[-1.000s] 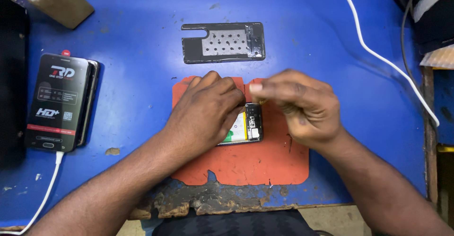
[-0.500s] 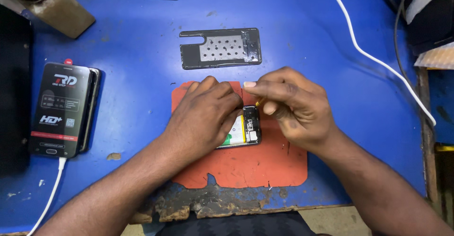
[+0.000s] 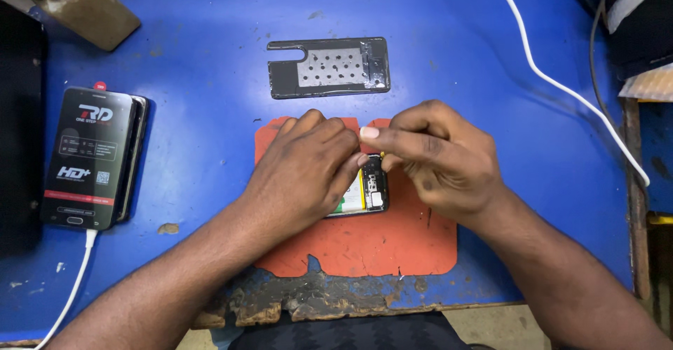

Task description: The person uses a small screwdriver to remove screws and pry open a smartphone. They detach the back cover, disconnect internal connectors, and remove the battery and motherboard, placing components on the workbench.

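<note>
We've got both hands over an opened phone [image 3: 370,190] lying on the orange mat [image 3: 392,241] at the front of the blue bench [image 3: 210,146]. Left hand [image 3: 305,171] lies flat over most of the phone, fingers together, pinning it down. Right hand [image 3: 438,157] has thumb and forefinger pressed together at the phone's top edge; whatever they pinch is too small to tell. To do this well we'd keep the left palm's weight steady so the phone can't skid on the mat, and work the right fingertips gently, no jerking near the exposed board. A black perforated cover plate [image 3: 329,67] lies just behind the mat, a boxed phone on a white cable [image 3: 94,157] well off to the left
</note>
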